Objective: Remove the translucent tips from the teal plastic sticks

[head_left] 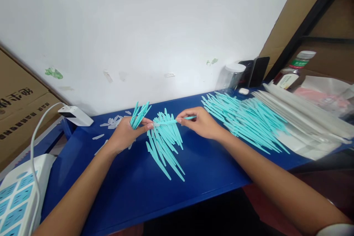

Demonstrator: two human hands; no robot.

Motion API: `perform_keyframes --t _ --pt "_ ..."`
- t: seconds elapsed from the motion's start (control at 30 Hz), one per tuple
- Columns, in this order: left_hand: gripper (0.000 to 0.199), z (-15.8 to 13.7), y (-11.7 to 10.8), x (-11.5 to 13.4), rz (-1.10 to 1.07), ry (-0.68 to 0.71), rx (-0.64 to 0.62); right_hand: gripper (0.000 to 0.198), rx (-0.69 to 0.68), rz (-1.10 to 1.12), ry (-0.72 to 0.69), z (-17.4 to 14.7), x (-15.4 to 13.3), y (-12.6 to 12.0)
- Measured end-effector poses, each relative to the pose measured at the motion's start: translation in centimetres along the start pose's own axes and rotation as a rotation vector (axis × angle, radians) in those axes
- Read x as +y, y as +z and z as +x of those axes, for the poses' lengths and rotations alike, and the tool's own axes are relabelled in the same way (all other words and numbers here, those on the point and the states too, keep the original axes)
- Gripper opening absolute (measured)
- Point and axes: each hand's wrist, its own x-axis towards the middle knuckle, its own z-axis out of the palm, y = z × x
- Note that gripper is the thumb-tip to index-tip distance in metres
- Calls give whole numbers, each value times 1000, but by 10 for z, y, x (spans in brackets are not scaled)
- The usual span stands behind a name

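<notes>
Between my two hands stretches one slim turquoise plastic stick (pixel 166 122), held nearly level above a pile. My left hand (pixel 125 132) is closed: its thumb and a finger pinch the stick's paler left end, and a bundle of similar sticks (pixel 140 113) stands up out of its grip. The right hand (pixel 199 121) pinches the same stick near its other end. Below lies a loose pile of turquoise sticks (pixel 166 145) on the blue table (pixel 193 180). Small translucent plastic pieces (pixel 112 121) lie beside and partly behind my left hand.
A larger spread of turquoise sticks (pixel 243 120) lies to the right, next to clear plastic packaging (pixel 306 114). Behind stand a lidded jar (pixel 233 75), a phone (pixel 259 72) and a bottle (pixel 294 70). A power strip (pixel 26 188) and white corded device (pixel 75 115) are left.
</notes>
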Motion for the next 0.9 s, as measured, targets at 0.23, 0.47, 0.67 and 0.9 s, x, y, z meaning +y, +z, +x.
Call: perform_keyframes --t 0.23,0.47,0.67,0.9 --pt "37 -1 2 1 -22 2 23 21 67 -22 -5 1 -4 -2" --pt "38 -1 4 1 -96 -6 33 21 2 17 -23 0 2 4" --pt "44 -6 26 8 -169 -9 91 24 2 22 -19 -5 0 16" --pt "48 3 16 -7 -29 42 171 19 184 -275 -104 0 0 -12"
